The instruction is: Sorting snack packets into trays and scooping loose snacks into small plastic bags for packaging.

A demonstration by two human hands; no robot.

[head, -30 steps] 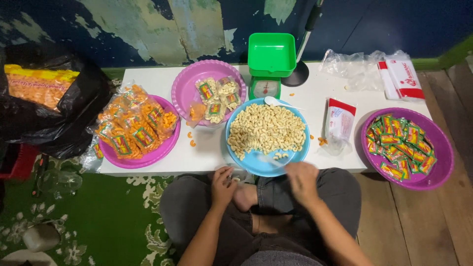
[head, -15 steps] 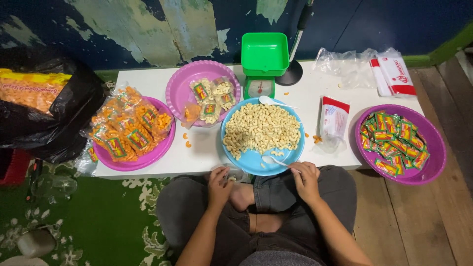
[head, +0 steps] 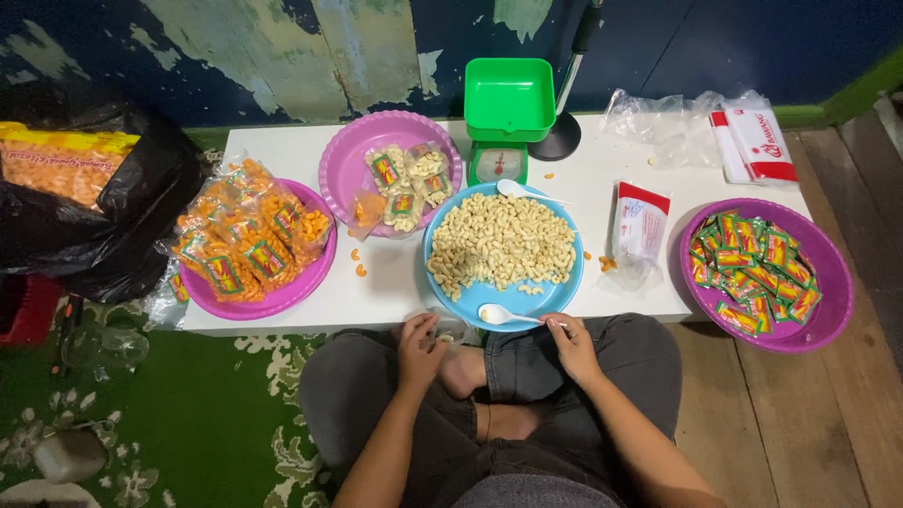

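- Our right hand (head: 571, 344) pinches the handle of a white plastic spoon (head: 508, 315), whose bowl rests on the near rim of the blue plate (head: 489, 296).
- Our left hand (head: 420, 350) is curled around a small clear bag (head: 450, 328), held just below the table edge, to the near left of the blue plate.
- The blue plate sits at the front middle of the white table (head: 621, 160), heaped with pale cashew-shaped snacks (head: 501, 242).
- A second white spoon (head: 513, 191) lies on the plate's far rim.
- Just behind the blue plate stands a green kitchen scale (head: 508, 108) with a square pan.
- To the far left of the blue plate, a purple plate (head: 350, 155) carries a few filled packets (head: 406, 183).
- Farther left of it, another purple plate (head: 282, 296) is piled with packets of orange snacks (head: 249, 235).
- Right of the blue plate lies a red-and-white pack of bags (head: 640, 226).
- Beyond that, well to the plate's right, a purple bowl (head: 832, 310) holds green and red labels (head: 750, 268).
- We sit cross-legged on the floor, knees under the table's near edge.
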